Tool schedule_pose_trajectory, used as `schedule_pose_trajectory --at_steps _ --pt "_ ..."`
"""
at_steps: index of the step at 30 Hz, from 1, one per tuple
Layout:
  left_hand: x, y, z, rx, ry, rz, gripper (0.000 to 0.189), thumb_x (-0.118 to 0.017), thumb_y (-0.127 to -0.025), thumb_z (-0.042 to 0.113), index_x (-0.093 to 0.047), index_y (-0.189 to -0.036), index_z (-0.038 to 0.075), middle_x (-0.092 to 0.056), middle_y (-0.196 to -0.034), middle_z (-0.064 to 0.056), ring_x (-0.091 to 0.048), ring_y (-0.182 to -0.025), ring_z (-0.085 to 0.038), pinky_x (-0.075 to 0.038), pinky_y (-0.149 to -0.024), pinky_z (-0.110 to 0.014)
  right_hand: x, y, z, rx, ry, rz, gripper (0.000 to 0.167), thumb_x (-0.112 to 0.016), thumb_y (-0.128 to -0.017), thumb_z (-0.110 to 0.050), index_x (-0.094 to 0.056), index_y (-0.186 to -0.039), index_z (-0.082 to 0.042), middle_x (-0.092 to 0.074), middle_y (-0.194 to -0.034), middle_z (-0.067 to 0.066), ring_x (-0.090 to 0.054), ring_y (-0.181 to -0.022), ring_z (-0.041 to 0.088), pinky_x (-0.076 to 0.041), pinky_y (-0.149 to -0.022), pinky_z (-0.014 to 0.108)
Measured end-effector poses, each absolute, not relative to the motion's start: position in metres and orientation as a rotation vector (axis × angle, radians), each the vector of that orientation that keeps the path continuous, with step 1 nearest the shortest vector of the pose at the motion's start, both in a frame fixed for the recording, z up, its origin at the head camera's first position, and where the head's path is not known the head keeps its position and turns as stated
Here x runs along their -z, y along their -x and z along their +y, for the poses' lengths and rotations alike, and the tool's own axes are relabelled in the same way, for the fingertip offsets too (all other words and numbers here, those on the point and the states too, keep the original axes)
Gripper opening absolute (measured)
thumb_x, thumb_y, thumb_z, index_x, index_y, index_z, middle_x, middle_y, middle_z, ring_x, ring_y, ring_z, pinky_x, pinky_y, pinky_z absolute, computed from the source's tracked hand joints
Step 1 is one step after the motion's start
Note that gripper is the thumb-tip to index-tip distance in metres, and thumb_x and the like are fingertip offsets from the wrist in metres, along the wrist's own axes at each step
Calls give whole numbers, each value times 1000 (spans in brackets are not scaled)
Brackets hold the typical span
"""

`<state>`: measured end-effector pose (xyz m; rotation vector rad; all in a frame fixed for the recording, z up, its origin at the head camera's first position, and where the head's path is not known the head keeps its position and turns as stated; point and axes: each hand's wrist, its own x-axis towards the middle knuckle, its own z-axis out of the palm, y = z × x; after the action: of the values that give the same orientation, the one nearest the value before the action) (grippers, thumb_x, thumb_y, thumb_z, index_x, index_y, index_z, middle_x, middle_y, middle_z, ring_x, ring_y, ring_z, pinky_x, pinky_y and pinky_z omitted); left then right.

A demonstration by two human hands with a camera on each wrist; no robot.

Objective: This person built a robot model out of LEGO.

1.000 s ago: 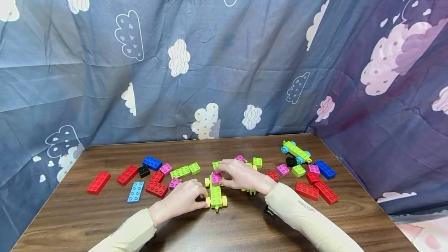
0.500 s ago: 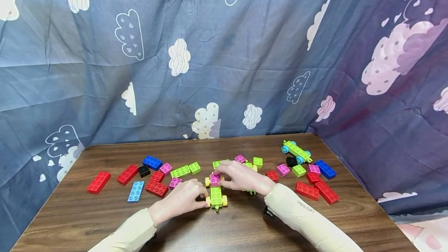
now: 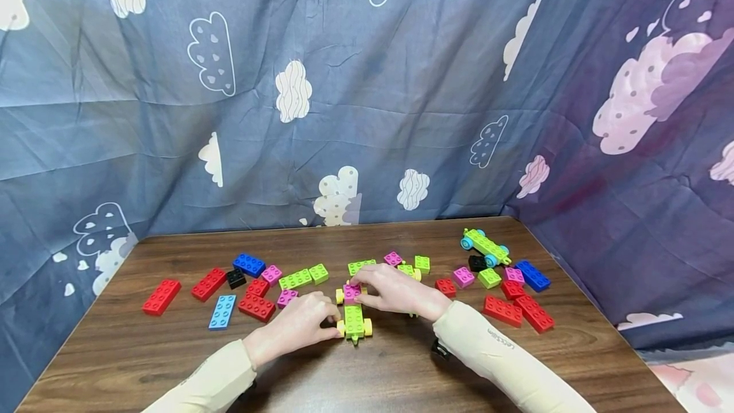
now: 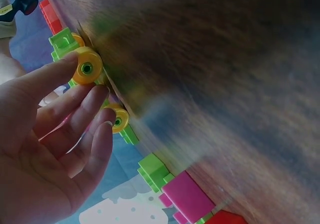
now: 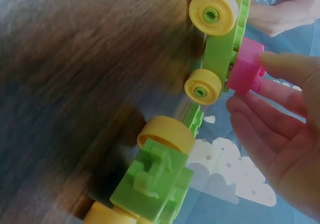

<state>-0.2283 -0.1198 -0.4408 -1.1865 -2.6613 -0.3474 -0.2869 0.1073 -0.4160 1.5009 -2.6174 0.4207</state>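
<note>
In the head view, a lime-green toy car base (image 3: pixel 354 322) with yellow wheels stands lengthwise on the table between both hands. My left hand (image 3: pixel 298 325) holds its near left wheel (image 4: pixel 90 73) between thumb and fingers. A pink square brick (image 3: pixel 352 294) sits on the studs at the car base's far end. Thumb and fingers of my right hand (image 3: pixel 392 290) pinch this brick; in the right wrist view small gaps show under it, so I cannot tell whether it is fully seated. Part of the far end is covered by the right hand.
A second green car base (image 5: pixel 150 184) with yellow wheels stands behind the right hand. Another with blue wheels (image 3: pixel 486 247) is at the far right. Loose bricks lie on both sides, including a light blue brick (image 3: pixel 222 312) and a red brick (image 3: pixel 503 310). A curtain hangs behind the table.
The right hand has shifted the pink brick slightly left and away, to the far end of the car base. The left hand has stayed at the wheel.
</note>
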Motion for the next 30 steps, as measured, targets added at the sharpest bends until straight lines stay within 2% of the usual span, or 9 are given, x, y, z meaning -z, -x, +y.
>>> schedule_pose_trajectory --at_steps 30 --pt "441 228 -117 339 1151 -2728 17 -79 -83 33 -75 -87 17 -69 -80 7 -57 -74 -4 -48 -63 -18 420 280 104 -505 -1377 -2636 19 -71 -91 -19 -73 -106 -8 -75 -102 2 -69 -93 13 -56 -84 27"
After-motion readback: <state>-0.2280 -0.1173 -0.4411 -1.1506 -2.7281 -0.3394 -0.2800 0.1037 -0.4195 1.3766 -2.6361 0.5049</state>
